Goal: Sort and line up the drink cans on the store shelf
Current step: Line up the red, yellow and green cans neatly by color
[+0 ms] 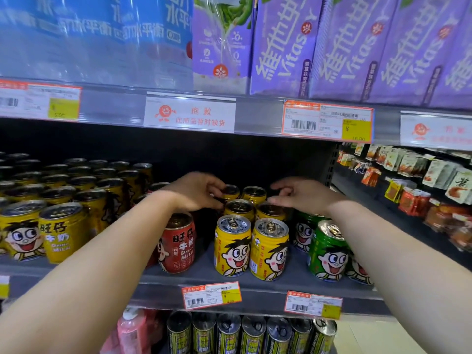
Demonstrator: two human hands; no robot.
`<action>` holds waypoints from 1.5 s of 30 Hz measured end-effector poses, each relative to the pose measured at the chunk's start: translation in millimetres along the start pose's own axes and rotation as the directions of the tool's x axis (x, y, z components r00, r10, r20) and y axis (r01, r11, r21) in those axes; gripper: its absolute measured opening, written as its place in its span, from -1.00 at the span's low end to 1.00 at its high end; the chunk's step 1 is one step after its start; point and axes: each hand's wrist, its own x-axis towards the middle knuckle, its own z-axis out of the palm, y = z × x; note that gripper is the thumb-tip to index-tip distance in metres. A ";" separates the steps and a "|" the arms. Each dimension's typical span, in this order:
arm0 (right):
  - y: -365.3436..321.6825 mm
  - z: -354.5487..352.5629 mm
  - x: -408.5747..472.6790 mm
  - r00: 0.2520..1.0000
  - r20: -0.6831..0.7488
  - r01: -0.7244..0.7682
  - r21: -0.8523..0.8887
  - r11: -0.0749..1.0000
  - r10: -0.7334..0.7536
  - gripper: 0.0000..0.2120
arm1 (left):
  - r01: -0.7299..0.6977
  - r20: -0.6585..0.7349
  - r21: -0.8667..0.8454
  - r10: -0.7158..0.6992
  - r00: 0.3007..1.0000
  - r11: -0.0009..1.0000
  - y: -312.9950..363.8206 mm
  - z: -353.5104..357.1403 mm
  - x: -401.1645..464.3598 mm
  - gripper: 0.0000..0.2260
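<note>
At the centre of the frame, the left hand [198, 191] curls its fingers on a rear yellow can [230, 192]; the right hand [297, 195] hovers loosely spread over the neighbouring cans [270, 209], gripping nothing. The upright yellow rows sit between both hands, green cans [328, 251] right.

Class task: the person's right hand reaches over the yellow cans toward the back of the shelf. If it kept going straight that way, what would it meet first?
Probably nothing soon: the right hand points leftward and back over the yellow cans, toward dark space behind them. The left hand sits nearby, but depth is unclear.
</note>
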 end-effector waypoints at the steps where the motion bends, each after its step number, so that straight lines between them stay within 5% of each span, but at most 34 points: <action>1: -0.5 0.7 5.2 1.000 -0.019 0.015 -0.022 1.000 -0.015 -0.53 | 0.002 -0.064 -0.020 -0.003 0.998 1.000 0.9 -1.9 -4.3 -0.58; 6: 2.5 6.2 37.1 0.998 -0.061 0.019 -0.108 0.994 -0.026 -0.45 | -0.093 -0.329 -0.145 0.040 0.943 0.985 14.1 16.2 -55.4 -0.65; 10: 1.8 12.5 54.6 0.999 -0.040 -0.002 -0.164 0.986 -0.004 -0.38 | -0.204 -0.419 0.052 0.206 0.884 0.978 35.0 70.9 -86.0 -0.34; 16: -4.6 13.8 69.5 1.000 0.013 0.012 -0.348 0.938 -0.008 -0.28 | -0.258 -0.574 0.131 0.285 0.768 0.957 21.1 126.1 -71.5 -0.37; 20: -6.6 16.5 79.6 0.996 0.091 0.039 -0.448 0.893 0.002 -0.33 | -0.268 -0.619 0.151 0.303 0.725 0.951 15.1 130.9 -66.4 -0.44; 31: 28.2 1.2 77.9 0.986 0.150 0.106 -0.235 0.966 -0.072 -0.55 | -0.305 -0.648 0.172 0.341 0.681 0.937 12.9 133.5 -65.2 -0.46; 36: 24.3 -6.2 76.7 0.988 0.139 0.083 -0.117 0.990 -0.066 -0.33 | -0.307 -0.651 0.178 0.346 0.676 0.935 13.4 134.2 -65.5 -0.47; 45: -44.9 35.0 106.6 0.984 0.156 0.135 -0.330 0.934 -0.087 -0.26 | -0.323 -0.651 0.183 0.361 0.668 0.929 11.9 134.0 -64.9 -0.47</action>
